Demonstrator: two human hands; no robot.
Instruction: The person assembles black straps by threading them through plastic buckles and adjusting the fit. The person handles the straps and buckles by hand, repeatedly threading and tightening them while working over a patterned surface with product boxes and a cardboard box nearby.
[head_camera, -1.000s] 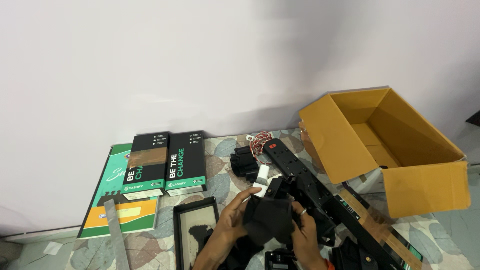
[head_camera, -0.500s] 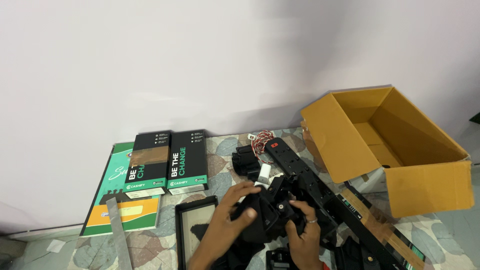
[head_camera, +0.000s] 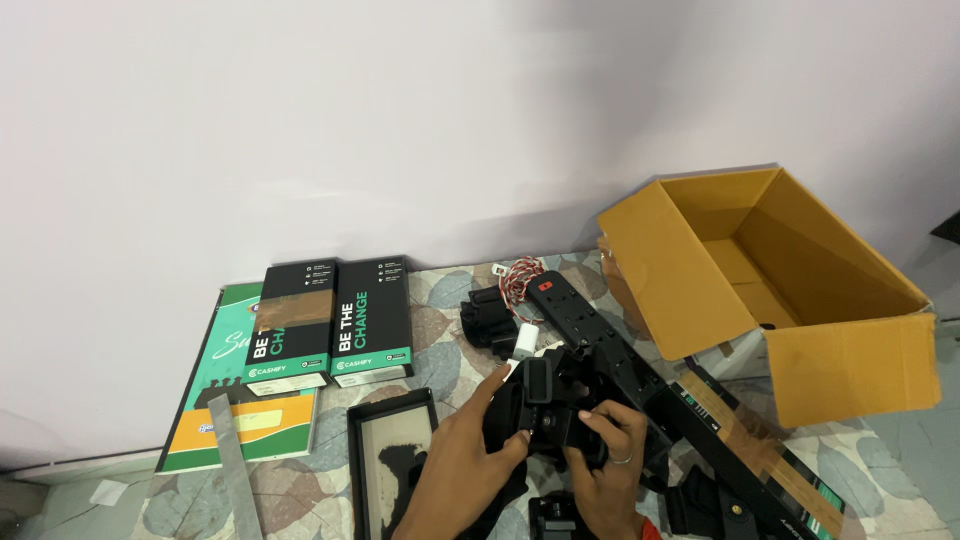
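Nearby, open cardboard box, tray.

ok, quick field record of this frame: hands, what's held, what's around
left hand: grips the left side of a black device
right hand: fingers on the device's front
surface: patterned floor covering against a white wall
right of hands: open cardboard box, black power strip
left of hands: two black and green boxes, green book, black tray
behind: red and white wires
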